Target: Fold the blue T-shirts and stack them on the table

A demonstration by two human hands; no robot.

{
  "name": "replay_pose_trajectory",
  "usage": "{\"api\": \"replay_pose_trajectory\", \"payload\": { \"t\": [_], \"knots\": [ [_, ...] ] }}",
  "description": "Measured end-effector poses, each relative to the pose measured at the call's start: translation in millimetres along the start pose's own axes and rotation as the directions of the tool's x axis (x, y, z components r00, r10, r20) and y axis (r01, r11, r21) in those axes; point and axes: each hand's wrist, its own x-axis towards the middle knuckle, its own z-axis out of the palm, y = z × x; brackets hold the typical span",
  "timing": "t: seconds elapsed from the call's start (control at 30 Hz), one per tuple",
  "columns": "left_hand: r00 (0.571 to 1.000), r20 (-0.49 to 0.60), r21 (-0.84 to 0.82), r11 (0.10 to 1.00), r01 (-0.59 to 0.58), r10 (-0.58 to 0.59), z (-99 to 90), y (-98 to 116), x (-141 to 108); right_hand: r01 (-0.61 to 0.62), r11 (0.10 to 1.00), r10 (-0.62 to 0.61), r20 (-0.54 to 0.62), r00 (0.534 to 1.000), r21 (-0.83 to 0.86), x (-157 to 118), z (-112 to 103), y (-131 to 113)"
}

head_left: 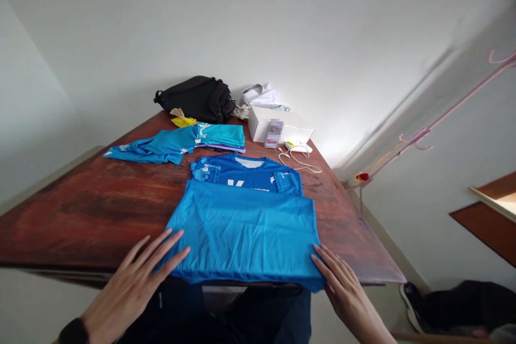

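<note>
A blue T-shirt (245, 231) lies on the wooden table, its lower part doubled up over the front so that plain lighter blue fabric covers most of it. The collar, both sleeves and part of a white print show at the far end. My left hand (139, 274) has its fingers spread over the shirt's near left corner. At the near right corner, my right hand (342, 285) rests with fingers stretched out on the edge of the fabric. The shirt's near edge hangs slightly past the table's front edge.
Folded blue clothes (221, 135) and a loose blue garment (161, 146) lie at the back left of the table (100, 209). Behind are a black bag (193, 98), a yellow item (183, 121), a white box (296, 128), white cloth (264, 97) and a cable (300, 164). A pink rack (443, 113) stands right.
</note>
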Motion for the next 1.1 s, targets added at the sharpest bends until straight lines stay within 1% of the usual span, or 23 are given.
{"api": "replay_pose_trajectory", "payload": {
  "t": [0.1, 0.23, 0.3, 0.37, 0.43, 0.5, 0.57, 0.63, 0.67, 0.73, 0.77, 0.8, 0.87, 0.93, 0.97, 1.0, 1.03, 1.1],
  "knots": [
    [1.000, -0.004, -0.043, 0.999, -0.020, 0.020, -0.6, -1.8, -1.9, 0.006, 1.000, -0.008, -0.056, 0.998, -0.026, -3.6, 6.1, -1.3],
    [0.989, 0.038, -0.001, 0.989, -0.145, 0.145, -2.7, -14.3, -2.5, 0.006, 1.000, -0.004, -0.086, 0.996, 0.022, -1.4, 3.1, -1.9],
    [0.983, 0.041, -0.007, 0.984, -0.180, 0.180, -3.9, -19.4, -1.8, 0.001, 0.997, 0.005, -0.083, 0.997, 0.071, -0.4, -0.8, -1.0],
    [0.983, 0.007, -0.050, 0.982, -0.183, 0.184, -5.4, -22.5, -0.6, -0.010, 0.991, 0.019, -0.074, 0.997, 0.131, 0.5, -4.6, 0.5],
    [0.980, -0.032, -0.118, 0.973, -0.199, 0.197, -8.3, -24.8, 1.5, -0.029, 0.978, 0.044, -0.066, 0.997, 0.207, 2.9, -8.8, 1.8],
    [0.980, -0.050, -0.210, 0.957, -0.200, 0.193, -13.5, -27.0, 5.6, -0.075, 0.947, 0.095, -0.048, 0.994, 0.312, 8.0, -15.3, 2.5],
    [0.991, -0.037, -0.328, 0.935, -0.136, 0.131, -21.0, -29.4, 13.8, -0.155, 0.886, 0.178, -0.011, 0.984, 0.438, 16.6, -24.9, 2.6],
    [1.000, 0.023, -0.444, 0.896, 0.011, -0.001, -29.2, -32.7, 28.5, -0.233, 0.792, 0.273, 0.014, 0.962, 0.564, 28.9, -35.9, 3.3],
    [0.995, 0.061, -0.486, 0.868, 0.097, -0.077, -32.6, -34.9, 38.8, -0.260, 0.737, 0.315, 0.024, 0.949, 0.624, 36.4, -40.9, 4.4],
    [0.968, 0.134, -0.528, 0.812, 0.251, -0.212, -36.0, -40.8, 64.6, -0.310, 0.620, 0.378, 0.071, 0.923, 0.721, 53.9, -47.4, 8.4],
    [0.954, 0.156, -0.531, 0.792, 0.301, -0.258, -35.4, -44.5, 79.0, -0.338, 0.566, 0.403, 0.105, 0.909, 0.752, 63.6, -48.3, 11.3],
    [0.942, 0.179, -0.529, 0.780, 0.334, -0.282, -33.1, -48.5, 93.3, -0.373, 0.522, 0.424, 0.146, 0.894, 0.767, 73.4, -47.5, 14.4],
    [0.928, 0.221, -0.521, 0.769, 0.372, -0.299, -24.9, -55.8, 118.6, -0.429, 0.472, 0.447, 0.210, 0.869, 0.770, 91.9, -42.2, 20.6],
    [0.916, 0.244, -0.507, 0.763, 0.401, -0.319, -15.0, -60.6, 134.4, -0.464, 0.473, 0.445, 0.251, 0.860, 0.749, 105.9, -35.4, 25.0],
    [0.916, 0.245, -0.498, 0.770, 0.400, -0.317, -10.8, -61.8, 137.9, -0.476, 0.493, 0.439, 0.264, 0.859, 0.728, 110.5, -32.7, 26.2],
    [0.925, 0.246, -0.486, 0.788, 0.377, -0.290, -7.6, -62.6, 138.6, -0.479, 0.529, 0.431, 0.265, 0.863, 0.701, 113.4, -30.8, 26.9],
    [0.939, 0.252, -0.470, 0.819, 0.330, -0.234, -5.6, -63.1, 137.0, -0.469, 0.581, 0.417, 0.251, 0.874, 0.665, 114.9, -29.9, 27.1],
    [0.958, 0.278, -0.428, 0.884, 0.190, -0.072, -4.9, -64.6, 129.6, -0.395, 0.713, 0.348, 0.196, 0.917, 0.579, 114.4, -29.9, 26.7]
  ]
}}
